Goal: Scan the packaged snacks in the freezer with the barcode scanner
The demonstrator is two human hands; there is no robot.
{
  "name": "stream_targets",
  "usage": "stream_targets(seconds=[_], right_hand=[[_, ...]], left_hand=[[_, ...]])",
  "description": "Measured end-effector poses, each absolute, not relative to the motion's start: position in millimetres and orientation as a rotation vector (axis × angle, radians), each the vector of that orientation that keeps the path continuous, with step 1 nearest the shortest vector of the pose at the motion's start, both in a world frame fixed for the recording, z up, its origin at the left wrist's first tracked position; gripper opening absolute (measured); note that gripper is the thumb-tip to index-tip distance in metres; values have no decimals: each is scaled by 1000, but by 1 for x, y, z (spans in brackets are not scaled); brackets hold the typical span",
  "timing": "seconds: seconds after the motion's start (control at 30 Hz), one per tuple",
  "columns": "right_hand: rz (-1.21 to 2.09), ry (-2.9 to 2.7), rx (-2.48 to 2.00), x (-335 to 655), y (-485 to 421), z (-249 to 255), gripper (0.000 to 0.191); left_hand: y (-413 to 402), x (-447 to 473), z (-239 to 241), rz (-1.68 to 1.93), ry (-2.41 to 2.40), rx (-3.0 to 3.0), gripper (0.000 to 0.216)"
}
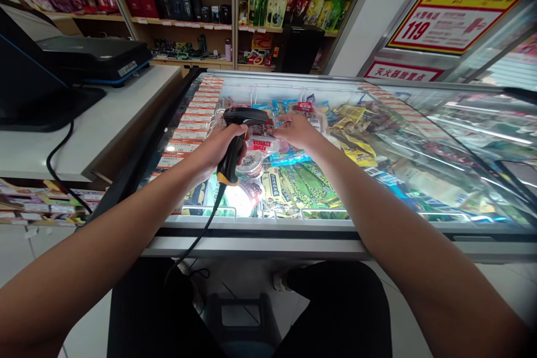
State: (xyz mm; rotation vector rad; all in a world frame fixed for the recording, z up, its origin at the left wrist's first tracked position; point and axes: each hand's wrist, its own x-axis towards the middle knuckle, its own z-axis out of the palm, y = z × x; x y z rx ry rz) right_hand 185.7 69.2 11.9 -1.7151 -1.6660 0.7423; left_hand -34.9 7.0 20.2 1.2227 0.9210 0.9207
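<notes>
Just left of the frame's middle, the left hand [218, 148] has its fingers [239, 133] wrapped tight round the handle of a scanner [235, 148]. The handle stands nearly upright, cable end down, and the head points right. The right hand [297, 131], fingers [280, 123] bent close together, grips the edge of a red-labelled packet [262, 144] over the freezer [293, 229].

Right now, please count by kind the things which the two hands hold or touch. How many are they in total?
Barcode scanner, gripped in the left hand: 1
Red-labelled packet, touched by the right hand: 1
Total: 2
</notes>
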Motion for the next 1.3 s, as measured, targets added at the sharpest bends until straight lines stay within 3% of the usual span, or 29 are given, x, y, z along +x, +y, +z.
stream_targets(seconds=[0.13,0.27,0.37,0.57,0.77,0.9,1.13,1.3], right_hand=[[938,-1534,-1670,188,69,14,23],[1055,-1467,-1547,188,70,14,27],[1086,-1380,-1455,189,74,12,17],[849,-1332,-1242,196,83,12,8],[578,-1461,-1202,196,75,19,19],[531,-1493,-1259,195,72,21,29],[506,-1531,-1227,197,76,18,25],[483,-1528,-1260,199,76,18,33]], left_hand=[[6,-34,21,911,939,1221,25],[7,-34,19,909,917,1212,26],[6,-34,22,915,918,1206,25],[-1,-36,33,899,719,1182,32],[-5,-36,36,886,633,1174,36],[-6,-34,37,863,642,1184,37],[-7,-34,37,859,645,1241,35],[-4,-36,37,864,661,1271,36]])
